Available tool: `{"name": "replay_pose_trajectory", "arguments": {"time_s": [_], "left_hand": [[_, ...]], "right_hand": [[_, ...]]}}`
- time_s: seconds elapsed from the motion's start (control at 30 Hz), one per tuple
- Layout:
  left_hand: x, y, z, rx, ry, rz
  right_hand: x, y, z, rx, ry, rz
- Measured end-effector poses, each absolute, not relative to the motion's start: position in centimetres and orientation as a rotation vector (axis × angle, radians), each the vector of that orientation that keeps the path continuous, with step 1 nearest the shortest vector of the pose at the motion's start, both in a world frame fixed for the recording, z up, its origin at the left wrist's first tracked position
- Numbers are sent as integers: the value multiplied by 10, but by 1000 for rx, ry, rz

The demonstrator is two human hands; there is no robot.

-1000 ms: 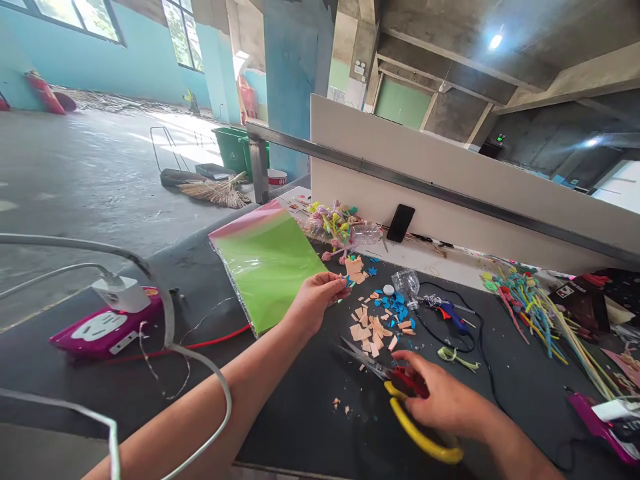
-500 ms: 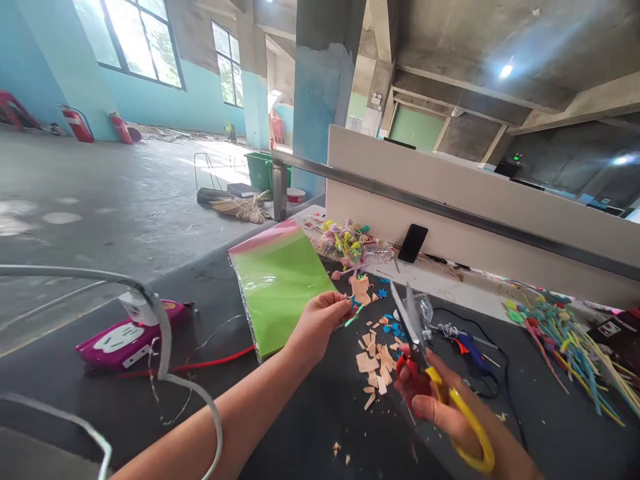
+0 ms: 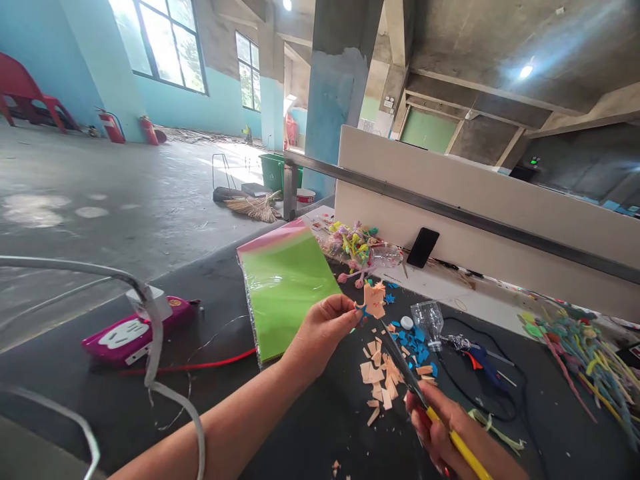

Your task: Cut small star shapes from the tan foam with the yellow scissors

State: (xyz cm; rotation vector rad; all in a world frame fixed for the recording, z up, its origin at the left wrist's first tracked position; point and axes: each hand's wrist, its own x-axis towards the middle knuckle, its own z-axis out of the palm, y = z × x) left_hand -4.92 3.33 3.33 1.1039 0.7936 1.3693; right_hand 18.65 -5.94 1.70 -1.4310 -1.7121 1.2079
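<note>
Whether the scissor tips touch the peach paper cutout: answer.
Cannot tell: head view shows the scissor tips right at the peach paper cutout, gap unclear.

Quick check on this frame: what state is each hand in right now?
Left hand: closed, pinching a small peach cutout.
Right hand: closed, holding yellow-handled scissors.

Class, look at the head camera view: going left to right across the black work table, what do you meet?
Magenta power strip, green foil sheet, left hand, peach paper scraps, clear plastic bottle, blue hot glue gun, coloured pipe cleaners.
</note>
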Motion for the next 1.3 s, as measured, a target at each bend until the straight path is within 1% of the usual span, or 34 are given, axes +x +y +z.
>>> {"name": "replay_pose_trajectory", "arguments": {"time_s": [0.03,0.1,0.2,0.37,0.73,1.3], "left_hand": [[-47,32,33,1093,772,1333],[-42,30,30,1067,726,1263],[-36,27,26,1063,670,1148],[-33,24,21,1080,624,1025],[-39,27,31,1123,769,926],[-44,26,34,1169,819,894]], "right_hand": [[185,-61,20,-1411,-1691,1319],[181,-64,22,-1391,-1574,1346],[176,-68,20,-1379,-1487,1319],[177,-67,11,-1355,-1545,1298],[185,-63,-1,-1328,-1682,1164],[175,-59,2,-1382,-1773,1073]]}}
